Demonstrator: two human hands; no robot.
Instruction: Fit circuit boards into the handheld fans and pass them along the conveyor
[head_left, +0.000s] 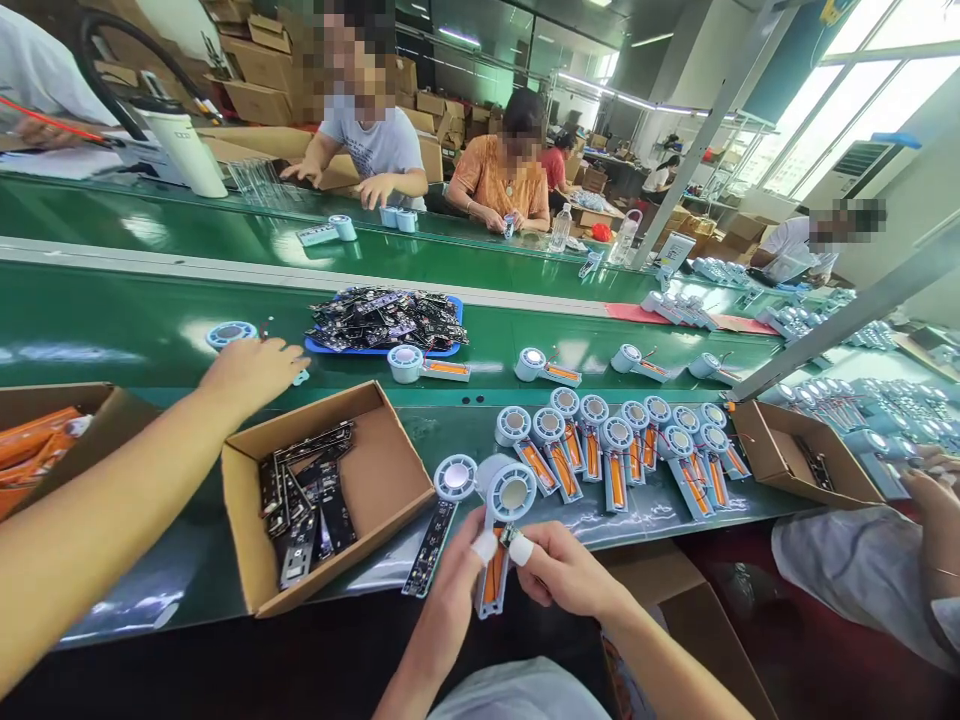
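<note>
My left hand (pixel 457 570) is closed round the handle of a light-blue fan body (pixel 512 492), which has a round vented head and an orange strip in its handle. Thumb and fingers of my right hand (pixel 559 570) pinch a small circuit board (pixel 510 537) against the fan just below its head. Both thumbs wear white finger covers. Just left of the held fan, another fan head (pixel 455 478) rests on the bench edge, and a long black circuit board (pixel 430 548) extends below it.
Left of my hands stands a carton (pixel 247 530) of black boards. Several fan bodies (pixel 617 435) lie to the right. Behind is a blue tray (pixel 459 350) heaped with boards on the green belt (pixel 487 370). Another person's arm (pixel 150 450) reaches in from the left.
</note>
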